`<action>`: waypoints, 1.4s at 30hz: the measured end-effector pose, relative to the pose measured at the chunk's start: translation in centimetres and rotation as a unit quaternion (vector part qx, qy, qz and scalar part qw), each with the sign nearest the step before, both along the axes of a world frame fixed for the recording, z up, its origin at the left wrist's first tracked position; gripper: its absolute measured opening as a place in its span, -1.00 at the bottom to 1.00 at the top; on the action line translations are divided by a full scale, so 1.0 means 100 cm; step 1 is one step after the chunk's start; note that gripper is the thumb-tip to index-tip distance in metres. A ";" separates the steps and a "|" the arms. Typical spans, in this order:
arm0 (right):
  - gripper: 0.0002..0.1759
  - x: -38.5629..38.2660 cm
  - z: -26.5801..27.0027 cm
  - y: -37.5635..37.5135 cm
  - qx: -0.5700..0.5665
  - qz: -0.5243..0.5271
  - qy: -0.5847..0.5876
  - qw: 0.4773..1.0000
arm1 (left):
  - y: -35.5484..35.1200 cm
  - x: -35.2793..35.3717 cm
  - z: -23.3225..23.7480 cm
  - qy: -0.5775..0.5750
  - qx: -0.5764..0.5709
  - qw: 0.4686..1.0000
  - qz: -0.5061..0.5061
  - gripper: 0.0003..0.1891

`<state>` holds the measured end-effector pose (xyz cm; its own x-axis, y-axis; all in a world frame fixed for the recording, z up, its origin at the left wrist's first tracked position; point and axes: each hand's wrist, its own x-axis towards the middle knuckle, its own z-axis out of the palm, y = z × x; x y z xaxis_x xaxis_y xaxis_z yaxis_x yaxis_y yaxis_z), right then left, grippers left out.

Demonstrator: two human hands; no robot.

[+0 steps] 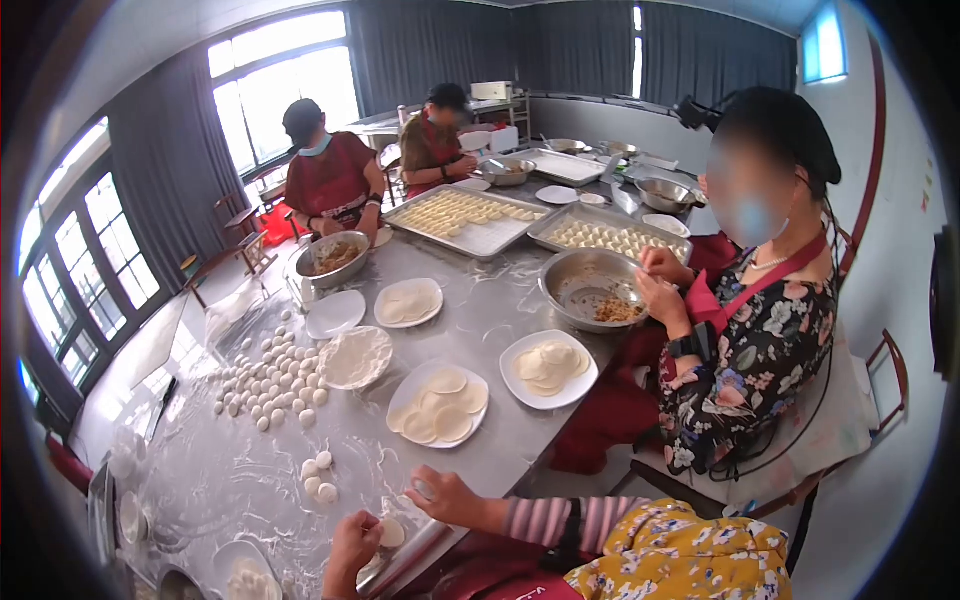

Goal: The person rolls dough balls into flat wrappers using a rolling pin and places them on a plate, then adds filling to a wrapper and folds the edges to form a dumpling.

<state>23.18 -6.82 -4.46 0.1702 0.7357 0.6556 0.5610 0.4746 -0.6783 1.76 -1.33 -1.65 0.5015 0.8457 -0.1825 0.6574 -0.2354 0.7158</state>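
At the lower edge of the head view, my left hand [356,543] pinches the edge of a round dough wrapper [393,532] lying on the floury table. To its right, my right hand [447,498] is closed around a pale, rounded thing that looks like the end of a rolling pin [424,490]; most of it is hidden by the fingers. Several small dough pieces [320,478] lie just beyond my left hand. Past my right hand stands a plate of rolled wrappers [438,404].
Many dough pieces [270,380] and a flour bowl [356,358] are farther off. A co-worker [765,300] sits at right by a filling bowl [592,290]. Two other people work behind trays of dumplings [465,218]. Another wrapper plate [548,369] sits near the edge.
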 end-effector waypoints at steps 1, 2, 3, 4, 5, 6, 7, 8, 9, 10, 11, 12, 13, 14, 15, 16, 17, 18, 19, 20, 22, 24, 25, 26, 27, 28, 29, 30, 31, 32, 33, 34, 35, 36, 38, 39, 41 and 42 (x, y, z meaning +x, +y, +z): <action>-0.72 0.002 0.006 -0.006 0.002 0.009 -0.001 1.000 | -0.002 -0.001 0.004 -0.038 -0.029 0.998 0.035 -0.80; -0.72 0.003 0.013 -0.013 -0.014 0.018 0.038 0.999 | -0.003 -0.003 0.006 -0.039 -0.028 0.998 0.043 -0.80; -0.72 0.003 0.017 -0.016 -0.030 0.027 0.077 0.996 | -0.005 -0.003 0.007 -0.047 -0.051 0.997 0.028 -0.80; -0.72 0.002 0.011 -0.006 -0.030 0.033 0.078 0.996 | -0.006 -0.003 0.007 -0.054 -0.074 0.996 0.012 -0.81; -0.72 0.000 0.000 0.015 0.002 0.011 0.019 1.000 | -0.005 -0.003 0.002 -0.053 -0.072 0.996 0.016 -0.81; -0.72 -0.003 -0.003 0.031 0.038 -0.012 -0.040 0.998 | -0.001 -0.002 -0.007 -0.011 -0.017 1.000 -0.012 -0.81; -0.72 -0.007 0.011 0.038 0.019 -0.002 0.020 1.000 | 0.002 0.001 -0.008 0.032 0.039 0.998 -0.041 -0.82; -0.72 -0.011 0.014 0.048 0.024 0.001 0.024 0.999 | 0.004 0.003 -0.008 0.035 0.044 0.998 -0.038 -0.82; -0.71 -0.013 0.015 0.057 0.027 0.003 0.022 0.999 | 0.005 0.007 -0.003 0.037 0.069 0.996 -0.036 -0.82; -0.71 -0.015 0.014 0.062 0.028 0.006 0.019 0.999 | 0.005 0.011 0.002 0.037 0.093 0.994 -0.035 -0.81; -0.71 -0.016 0.011 0.062 0.029 0.008 0.019 0.999 | 0.004 0.013 0.007 0.037 0.094 0.994 -0.033 -0.81; -0.71 -0.014 0.011 0.058 0.005 0.007 0.017 1.000 | 0.004 0.014 0.012 0.046 0.064 0.996 -0.037 -0.82; -0.70 -0.011 0.010 0.053 -0.018 0.006 0.014 1.000 | 0.004 0.015 0.014 0.053 0.034 0.997 -0.041 -0.82; -0.70 -0.008 0.006 0.044 -0.018 0.008 0.012 1.000 | 0.005 0.013 0.011 0.051 0.034 0.997 -0.040 -0.82; -0.69 -0.006 0.001 0.032 -0.006 0.003 0.008 1.000 | 0.006 0.008 0.004 0.018 0.016 0.999 -0.030 -0.83; -0.68 -0.001 0.001 0.020 0.007 -0.001 0.004 1.000 | 0.006 0.003 -0.005 -0.014 -0.003 1.000 -0.020 -0.84; -0.68 0.003 0.004 0.009 0.006 0.001 0.002 1.000 | 0.006 -0.001 -0.011 -0.047 -0.020 0.999 -0.010 -0.85; -0.68 0.005 0.011 -0.004 -0.002 0.011 0.029 1.000 | 0.007 -0.005 -0.015 -0.048 -0.020 0.999 -0.007 -0.85; -0.68 0.004 0.014 -0.010 -0.012 0.022 0.057 0.998 | 0.006 -0.010 -0.017 -0.048 -0.042 0.998 -0.011 -0.84; -0.68 0.003 0.009 -0.005 -0.015 0.027 0.058 0.998 | 0.002 -0.014 -0.019 -0.048 -0.066 0.997 -0.013 -0.83; -0.69 0.000 0.000 0.018 0.026 -0.011 -0.054 0.998 | -0.006 -0.004 0.000 -0.011 -0.038 0.999 -0.028 -0.83; -0.70 -0.010 0.001 0.042 0.015 0.000 0.012 1.000 | -0.007 0.000 0.008 0.030 -0.009 0.999 -0.042 -0.82; -0.70 -0.015 0.004 0.052 0.005 -0.004 0.004 1.000 | 0.000 0.003 0.000 0.042 0.023 0.998 -0.039 -0.80; -0.70 -0.017 0.007 0.059 -0.006 -0.008 -0.006 1.000 | 0.005 0.004 -0.007 0.054 0.054 0.996 -0.036 -0.78; -0.70 -0.016 0.011 0.059 -0.010 -0.003 -0.004 1.000 | 0.007 0.006 -0.005 0.057 0.050 0.997 -0.032 -0.78; -0.70 -0.015 0.012 0.057 -0.006 -0.008 -0.001 1.000 | 0.007 0.008 -0.003 0.049 0.026 0.998 -0.031 -0.78; -0.71 -0.015 0.011 0.052 -0.007 -0.011 0.001 1.000 | 0.006 0.009 -0.003 0.041 -0.002 0.999 -0.029 -0.78; -0.71 -0.013 0.009 0.044 -0.022 -0.003 0.002 1.000 | 0.006 0.007 -0.004 0.057 0.002 0.997 -0.048 -0.78; -0.73 -0.009 0.009 0.033 -0.014 0.000 0.023 1.000 | 0.007 0.003 -0.009 0.058 0.006 0.996 -0.064 -0.80; -0.74 -0.006 0.009 0.020 -0.007 0.002 0.044 0.999 | 0.009 -0.002 -0.017 0.043 0.022 0.997 -0.064 -0.82; -0.75 -0.003 0.011 0.006 -0.011 0.014 0.056 0.998 | 0.001 -0.004 -0.013 0.014 0.003 0.999 -0.034 -0.82; -0.75 0.000 0.013 -0.004 -0.022 0.022 0.056 0.998 | -0.003 -0.004 -0.008 -0.015 -0.012 1.000 -0.006 -0.83; -0.75 0.002 0.015 -0.012 -0.024 0.025 0.064 0.997 | -0.005 -0.004 -0.009 -0.015 -0.022 1.000 0.002 -0.83; -0.74 0.002 0.015 -0.016 -0.025 0.028 0.072 0.997 | -0.008 -0.005 -0.010 -0.036 -0.051 0.998 -0.003 -0.82; -0.72 0.000 0.005 0.002 -0.008 0.010 0.013 1.000 | -0.010 -0.004 -0.006 -0.056 -0.083 0.995 0.000 -0.82; -0.73 -0.004 0.004 0.018 0.010 -0.005 -0.006 1.000 | -0.010 0.001 -0.002 -0.025 -0.041 0.999 -0.017 -0.83; -0.73 -0.012 0.006 0.048 0.028 -0.017 -0.022 0.999 | -0.005 0.009 0.003 0.014 0.033 0.999 -0.040 -0.80; -0.74 -0.017 0.007 0.061 0.019 -0.010 -0.007 1.000 | 0.000 0.010 0.000 0.016 0.030 0.999 -0.037 -0.80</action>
<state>21.50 -0.76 -3.73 0.1758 0.7073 0.6847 0.5793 0.4880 -0.6529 2.72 -1.38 -1.68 0.5569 0.8170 -0.1497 0.6597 -0.3256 0.6773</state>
